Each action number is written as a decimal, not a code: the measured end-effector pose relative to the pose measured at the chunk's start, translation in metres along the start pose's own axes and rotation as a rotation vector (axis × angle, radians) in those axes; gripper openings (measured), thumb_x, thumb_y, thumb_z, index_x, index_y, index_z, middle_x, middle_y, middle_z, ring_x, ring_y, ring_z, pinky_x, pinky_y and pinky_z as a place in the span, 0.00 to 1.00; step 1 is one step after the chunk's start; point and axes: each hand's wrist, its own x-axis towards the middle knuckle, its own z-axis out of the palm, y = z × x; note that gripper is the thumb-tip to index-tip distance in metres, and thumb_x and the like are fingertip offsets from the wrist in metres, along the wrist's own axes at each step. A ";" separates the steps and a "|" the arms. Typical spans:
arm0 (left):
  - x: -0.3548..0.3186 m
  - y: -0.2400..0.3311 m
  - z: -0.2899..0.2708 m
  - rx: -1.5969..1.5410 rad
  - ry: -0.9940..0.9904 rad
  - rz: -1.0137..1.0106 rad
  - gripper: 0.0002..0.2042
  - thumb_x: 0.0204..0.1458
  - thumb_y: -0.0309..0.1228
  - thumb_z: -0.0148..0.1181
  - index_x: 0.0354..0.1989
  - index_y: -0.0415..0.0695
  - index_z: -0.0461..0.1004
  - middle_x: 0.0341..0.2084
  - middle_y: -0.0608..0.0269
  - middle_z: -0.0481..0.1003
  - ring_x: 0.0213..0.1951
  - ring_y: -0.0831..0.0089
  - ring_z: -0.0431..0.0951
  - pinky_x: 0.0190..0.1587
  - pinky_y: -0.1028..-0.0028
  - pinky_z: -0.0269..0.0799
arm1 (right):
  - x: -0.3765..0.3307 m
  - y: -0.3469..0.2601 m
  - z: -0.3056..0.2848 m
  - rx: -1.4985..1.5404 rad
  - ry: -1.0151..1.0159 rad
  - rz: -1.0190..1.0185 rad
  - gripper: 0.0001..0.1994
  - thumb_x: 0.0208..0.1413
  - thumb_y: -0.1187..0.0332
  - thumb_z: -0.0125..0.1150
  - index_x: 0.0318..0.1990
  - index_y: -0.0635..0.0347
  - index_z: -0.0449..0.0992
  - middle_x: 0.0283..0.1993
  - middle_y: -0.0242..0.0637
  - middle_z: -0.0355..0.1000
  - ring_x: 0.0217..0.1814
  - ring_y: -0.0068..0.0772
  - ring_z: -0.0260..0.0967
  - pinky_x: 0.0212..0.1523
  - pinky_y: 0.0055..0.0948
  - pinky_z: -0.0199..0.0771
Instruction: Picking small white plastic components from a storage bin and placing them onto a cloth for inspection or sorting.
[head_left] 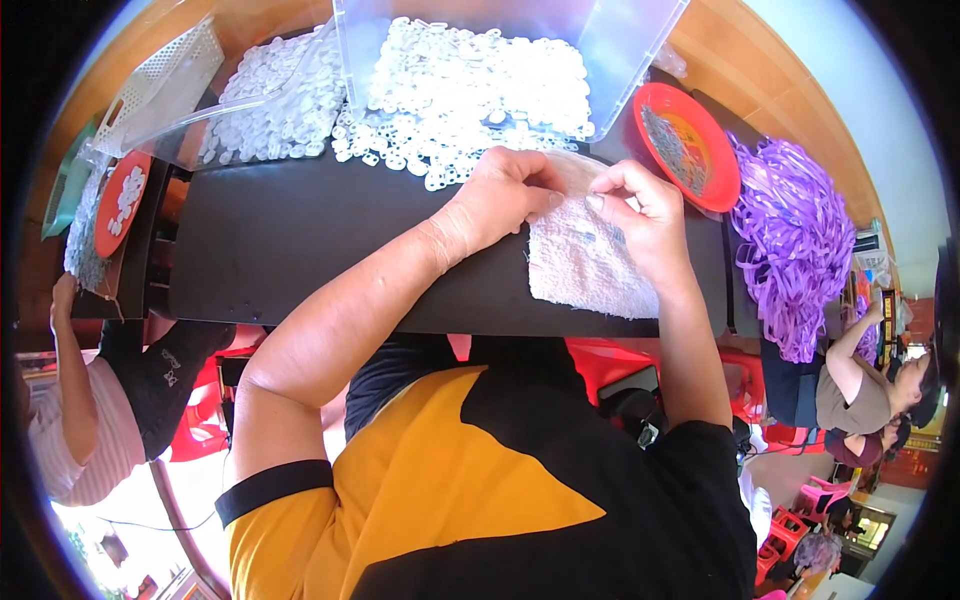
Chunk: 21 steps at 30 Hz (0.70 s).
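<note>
A pale, fuzzy cloth [590, 262] lies on the dark table under my two hands. My left hand [505, 195] is closed in a pinch over the cloth's left edge; what its fingertips hold is hidden. My right hand [645, 215] pinches thumb to forefinger above the cloth, around something too small to name. Just beyond my hands, small white plastic pieces [400, 150] spill toward me from a clear plastic bin [620, 70] tipped on its side. To the right stands a red bowl [728, 180] with many small grey metal-looking pieces in it.
A heap of purple ribbons [795, 240] is at the right end. Left of the bin, a second clear container [190, 150] holds more white pieces. A white perforated basket [165, 75] and a red plate [108, 228] sit at far left. Co-workers [95, 430] sit on both sides.
</note>
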 end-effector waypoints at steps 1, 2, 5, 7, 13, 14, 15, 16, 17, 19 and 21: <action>0.000 0.001 0.000 0.001 0.003 0.002 0.06 0.50 0.22 0.59 0.36 0.39 0.78 0.21 0.67 0.72 0.22 0.82 0.69 0.25 0.82 0.66 | 0.002 -0.001 0.001 0.001 -0.001 -0.003 0.05 0.47 0.80 0.62 0.32 0.64 0.74 0.30 0.32 0.75 0.33 0.21 0.72 0.35 0.22 0.70; -0.001 0.002 0.000 -0.091 0.005 -0.019 0.05 0.50 0.22 0.59 0.35 0.37 0.77 0.21 0.66 0.73 0.21 0.82 0.69 0.24 0.81 0.66 | 0.004 -0.002 0.002 0.034 0.000 0.017 0.05 0.48 0.80 0.62 0.32 0.64 0.73 0.30 0.31 0.74 0.34 0.20 0.71 0.35 0.22 0.70; 0.003 -0.003 -0.001 -0.246 0.031 -0.043 0.05 0.51 0.22 0.59 0.35 0.35 0.76 0.21 0.64 0.73 0.21 0.81 0.70 0.23 0.80 0.66 | 0.011 -0.006 0.006 0.104 -0.008 0.041 0.05 0.49 0.81 0.61 0.33 0.65 0.72 0.30 0.30 0.72 0.34 0.18 0.70 0.37 0.21 0.69; 0.005 -0.004 -0.002 -0.310 0.054 -0.047 0.05 0.51 0.22 0.60 0.35 0.34 0.76 0.22 0.63 0.73 0.21 0.80 0.70 0.23 0.80 0.66 | 0.016 -0.009 0.011 0.141 -0.016 0.046 0.05 0.49 0.81 0.61 0.33 0.65 0.72 0.30 0.30 0.71 0.35 0.18 0.69 0.37 0.21 0.68; 0.008 -0.007 -0.007 -0.500 0.151 -0.031 0.04 0.52 0.21 0.60 0.35 0.33 0.75 0.24 0.60 0.74 0.22 0.76 0.74 0.23 0.78 0.68 | 0.032 -0.025 0.022 0.324 0.002 0.108 0.05 0.50 0.82 0.59 0.32 0.66 0.69 0.30 0.29 0.70 0.36 0.17 0.68 0.37 0.21 0.68; 0.007 -0.006 -0.007 -0.514 0.164 -0.030 0.04 0.52 0.21 0.59 0.35 0.34 0.74 0.24 0.60 0.75 0.22 0.76 0.74 0.23 0.78 0.69 | 0.033 -0.027 0.024 0.317 0.016 0.115 0.04 0.50 0.82 0.58 0.33 0.66 0.70 0.31 0.29 0.71 0.36 0.17 0.68 0.38 0.21 0.68; 0.007 -0.006 -0.007 -0.528 0.176 -0.030 0.05 0.52 0.21 0.59 0.36 0.34 0.74 0.25 0.60 0.75 0.23 0.76 0.74 0.24 0.78 0.69 | 0.034 -0.028 0.025 0.311 0.030 0.121 0.04 0.51 0.82 0.58 0.34 0.66 0.71 0.32 0.30 0.72 0.37 0.17 0.69 0.38 0.21 0.69; 0.007 -0.005 -0.008 -0.526 0.179 -0.028 0.05 0.52 0.21 0.59 0.36 0.34 0.74 0.25 0.60 0.75 0.23 0.76 0.74 0.24 0.78 0.69 | 0.036 -0.026 0.027 0.312 0.029 0.118 0.04 0.51 0.82 0.58 0.34 0.66 0.71 0.32 0.30 0.72 0.37 0.17 0.69 0.38 0.21 0.69; 0.006 -0.004 -0.008 -0.538 0.191 -0.030 0.05 0.52 0.21 0.59 0.36 0.34 0.74 0.25 0.60 0.75 0.23 0.76 0.74 0.24 0.78 0.70 | 0.036 -0.023 0.030 0.295 0.054 0.105 0.04 0.51 0.82 0.57 0.35 0.67 0.72 0.32 0.31 0.72 0.37 0.18 0.69 0.39 0.21 0.69; 0.006 -0.003 -0.008 -0.548 0.206 -0.031 0.05 0.53 0.21 0.59 0.37 0.34 0.74 0.25 0.60 0.75 0.23 0.75 0.74 0.24 0.78 0.70 | 0.036 -0.018 0.033 0.280 0.077 0.090 0.05 0.52 0.82 0.56 0.36 0.67 0.74 0.33 0.32 0.73 0.38 0.19 0.70 0.40 0.22 0.69; 0.006 -0.004 -0.009 -0.536 0.219 0.001 0.06 0.53 0.21 0.58 0.38 0.34 0.74 0.25 0.61 0.75 0.23 0.76 0.75 0.24 0.78 0.71 | 0.036 -0.014 0.034 0.221 0.089 0.065 0.07 0.52 0.83 0.55 0.38 0.67 0.75 0.35 0.34 0.75 0.39 0.22 0.71 0.42 0.23 0.70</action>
